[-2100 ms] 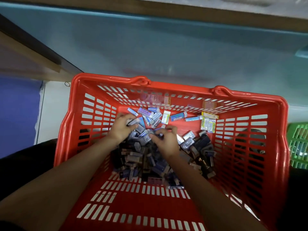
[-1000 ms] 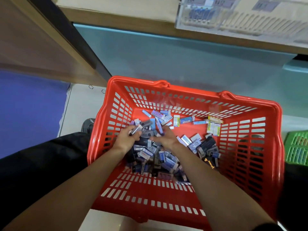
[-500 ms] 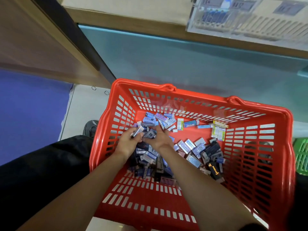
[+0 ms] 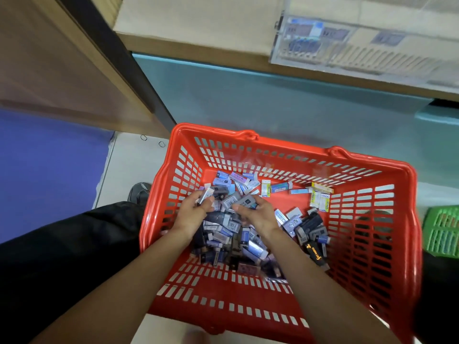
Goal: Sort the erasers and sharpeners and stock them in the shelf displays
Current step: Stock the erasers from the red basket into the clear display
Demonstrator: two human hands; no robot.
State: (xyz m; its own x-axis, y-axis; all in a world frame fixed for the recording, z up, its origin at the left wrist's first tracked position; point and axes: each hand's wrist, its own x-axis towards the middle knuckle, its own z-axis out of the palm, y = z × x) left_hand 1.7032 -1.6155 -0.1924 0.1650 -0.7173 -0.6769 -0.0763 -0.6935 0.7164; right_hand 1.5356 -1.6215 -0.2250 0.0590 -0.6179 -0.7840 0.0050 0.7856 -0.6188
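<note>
Your left hand (image 4: 192, 214) curls round a few small packets (image 4: 205, 194) and your right hand (image 4: 258, 216) pinches a grey eraser (image 4: 244, 201), both above the mixed pile (image 4: 231, 234) in the red basket (image 4: 223, 291); overfill either grip and pieces may drop back unsorted (or through the basket's slots) before reaching the shelf display (image 4: 347, 45) beyond its far rim

Green slatted basket (image 4: 444, 232) at right edge, partly cut off. Far side: teal panel (image 4: 248, 100), running left to right. Far left: brown wooden panel (image 4: 49, 58) with dark edge strip (image 4: 119, 58). Left: blue floor covering (image 4: 49, 165) meets pale floor (image 4: 124, 167). Two small dark rings (image 4: 143, 137) lie on pale floor, close together. Dark shoe (image 4: 139, 193) nearer, blurred.
</note>
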